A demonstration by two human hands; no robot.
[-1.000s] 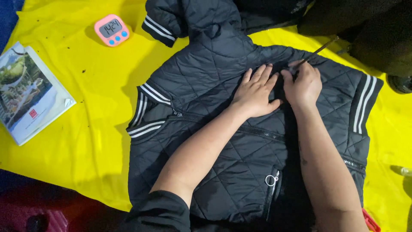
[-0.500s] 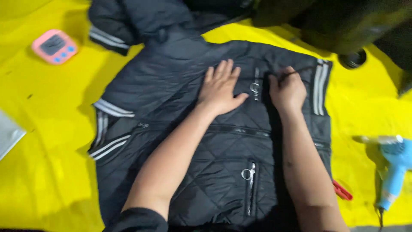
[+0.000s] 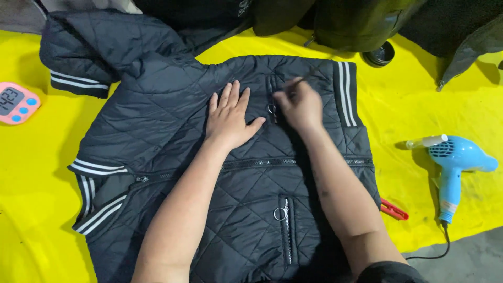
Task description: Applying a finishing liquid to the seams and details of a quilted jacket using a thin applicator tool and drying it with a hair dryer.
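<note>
A black quilted jacket (image 3: 173, 131) with white-striped cuffs lies spread on a yellow surface (image 3: 429, 105). My left hand (image 3: 229, 116) rests flat on the jacket's chest with its fingers spread and nothing in it. My right hand (image 3: 298, 107) is closed around a thin dark stick-like tool (image 3: 306, 77) and sits right beside a short chest zip with a metal ring pull (image 3: 271, 108). A second ring pull (image 3: 280, 213) hangs on a lower pocket zip between my forearms.
A blue hair dryer (image 3: 453, 167) with its cord lies to the right. A small red tool (image 3: 394, 209) pokes out at the jacket's right edge. A pink timer (image 3: 15, 102) sits far left. Dark garments (image 3: 361, 21) and a round black object (image 3: 380, 54) lie along the far edge.
The view has shifted right and closer: the timer slid to the left edge and the hair dryer came fully into view. Both hands stay at the chest zip.
</note>
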